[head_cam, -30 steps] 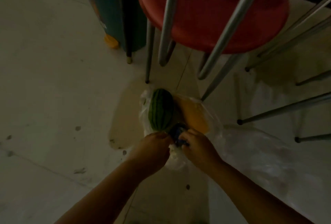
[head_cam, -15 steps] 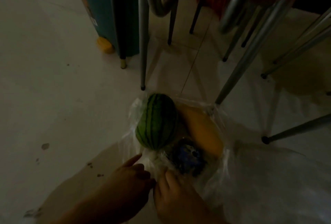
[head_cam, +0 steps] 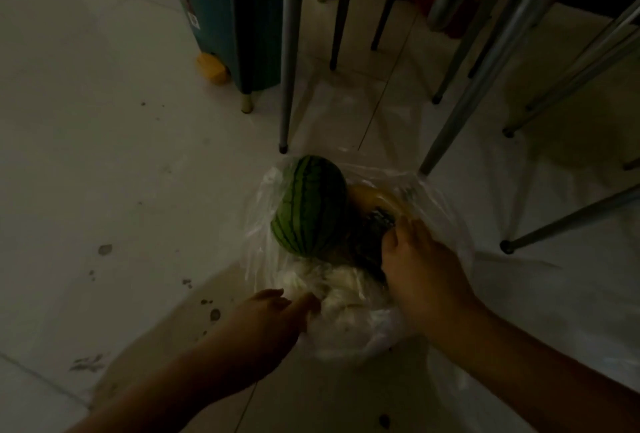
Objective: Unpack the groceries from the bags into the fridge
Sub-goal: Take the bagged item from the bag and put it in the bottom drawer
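Clear plastic bag (head_cam: 446,210) sits on tiled floor (head_cam: 104,155), mouth pulled open toward the person, beside metal chair legs (head_cam: 287,51). Contents visible: striped green watermelon (head_cam: 311,205) on bag's left side, long axis running roughly away from the person, tilted slightly right at far end; orange-yellow fruit (head_cam: 370,195) behind & right of it, type not clear; dark item (head_cam: 379,221) wedged between the two, ID not possible in this light. Right hand (head_cam: 420,269) is inside bag mouth, fingers (head_cam: 398,236) curled down onto the dark item, appears to be gripping it; full closure not confirmed, fingertips hidden. Left hand (head_cam: 273,318) is at near-left rim, fingers bunched & pinching the white crumpled plastic (head_cam: 332,280), holding the opening down. Key relation: dark item lies directly under right fingers, just right of the watermelon and touching or nearly touching it; right hand clearly nearer, left well short of it. Judgement: step in hand is first item out; lift should go up & toward the person, clear of melon flank. Risk: plastic snagging on wrist. Fridge not in view.
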